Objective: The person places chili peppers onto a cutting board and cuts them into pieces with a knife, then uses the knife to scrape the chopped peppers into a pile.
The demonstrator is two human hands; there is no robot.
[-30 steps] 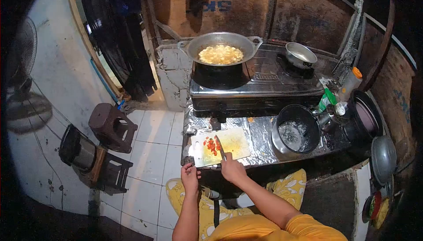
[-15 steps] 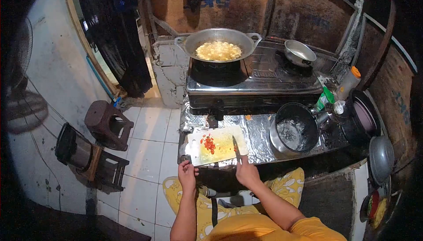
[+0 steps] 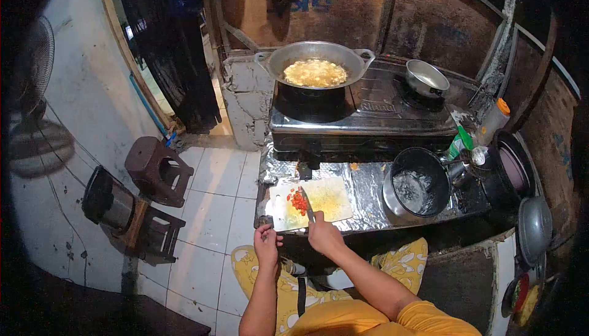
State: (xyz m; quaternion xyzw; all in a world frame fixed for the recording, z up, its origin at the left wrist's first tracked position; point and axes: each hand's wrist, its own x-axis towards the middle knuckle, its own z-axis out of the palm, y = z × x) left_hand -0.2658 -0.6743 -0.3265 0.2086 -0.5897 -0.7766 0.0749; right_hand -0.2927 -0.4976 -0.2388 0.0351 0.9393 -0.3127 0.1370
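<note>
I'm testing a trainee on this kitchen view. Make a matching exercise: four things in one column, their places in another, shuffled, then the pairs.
Things:
1. wok
2. knife
3. red chopped bits
4. black pot

Places:
A. on the foil counter, right of the cutting board
B. on the stove's left burner
C. in the right hand
D. piled on the cutting board

Pairs: 1-B, 2-C, 3-D, 4-A
</note>
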